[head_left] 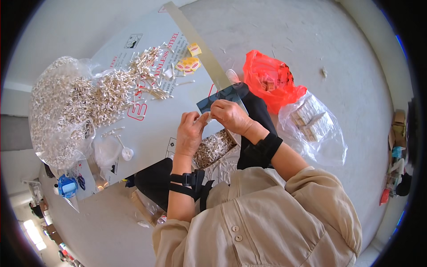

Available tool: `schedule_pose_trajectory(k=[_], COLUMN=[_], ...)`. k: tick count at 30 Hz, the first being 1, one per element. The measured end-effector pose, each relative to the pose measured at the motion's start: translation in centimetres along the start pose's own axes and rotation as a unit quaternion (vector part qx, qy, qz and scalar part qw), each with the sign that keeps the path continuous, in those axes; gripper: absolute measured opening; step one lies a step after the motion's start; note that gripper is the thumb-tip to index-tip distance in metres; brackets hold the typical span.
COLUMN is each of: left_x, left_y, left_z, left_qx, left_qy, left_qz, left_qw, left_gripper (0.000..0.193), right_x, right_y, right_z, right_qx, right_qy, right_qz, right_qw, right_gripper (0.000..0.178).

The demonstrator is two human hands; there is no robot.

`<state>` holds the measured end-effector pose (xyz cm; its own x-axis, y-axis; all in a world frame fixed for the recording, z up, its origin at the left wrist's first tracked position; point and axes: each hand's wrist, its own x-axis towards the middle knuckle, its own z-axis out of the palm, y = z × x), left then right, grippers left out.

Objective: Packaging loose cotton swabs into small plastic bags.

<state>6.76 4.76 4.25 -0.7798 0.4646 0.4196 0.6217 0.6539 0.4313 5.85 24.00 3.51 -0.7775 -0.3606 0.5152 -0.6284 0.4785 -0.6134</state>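
Observation:
My left hand (191,131) and my right hand (230,116) meet over the table's near edge. Both have their fingers closed around a small white piece (208,117), mostly hidden, whose kind I cannot make out. Just below them, by my lap, an open box holds many loose cotton swabs (214,148). A dark sheet (226,99) lies partly behind my right hand. To the left, a large clear plastic bag (46,149) spills a heap of cotton swabs (113,91) onto the table.
Yellow-and-white packets (188,65) lie on the steel-printed table (151,113). Nearer, a round white object (127,154) sits beside a crumpled clear bag (106,153). On the floor at right are a red plastic bag (262,66) and a clear bag with white bundles (333,144).

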Motion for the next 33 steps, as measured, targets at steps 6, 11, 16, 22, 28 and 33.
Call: schedule_pose_trajectory(k=[6,11,16,22,28,33], left_x=[-0.2,-0.3,-0.1,0.0,0.9,-0.1], left_y=[-0.4,0.0,0.1,0.4,-0.1,0.4], left_z=[0.4,1.2,0.6,0.2,0.6,1.0], left_qx=[-0.042,-0.029,-0.003,0.016,0.071,0.065], left_qy=[0.090,0.088,0.064,0.030,0.036,0.029], left_qz=[-0.026,-0.046,-0.010,0.012,0.016,-0.017], left_qw=[0.995,0.995,0.998,0.999,0.997,0.997], left_gripper=[0.021,0.019,0.017,0.019,0.017,0.016], right_x=[0.3,0.1,-0.1,-0.6,0.9,0.2], right_y=[0.1,0.1,0.0,0.2,-0.8,-0.3], right_z=[-0.2,0.1,0.0,-0.4,-0.4,0.7], right_qx=[-0.044,-0.061,-0.043,-0.025,-0.133,-0.140], right_qy=[-0.025,-0.042,-0.033,-0.023,-0.012,-0.012], right_qz=[-0.039,-0.027,0.006,-0.028,-0.093,-0.086], right_qw=[0.998,0.997,0.999,0.999,0.987,0.986], right_gripper=[0.018,0.018,0.017,0.015,0.015,0.013])
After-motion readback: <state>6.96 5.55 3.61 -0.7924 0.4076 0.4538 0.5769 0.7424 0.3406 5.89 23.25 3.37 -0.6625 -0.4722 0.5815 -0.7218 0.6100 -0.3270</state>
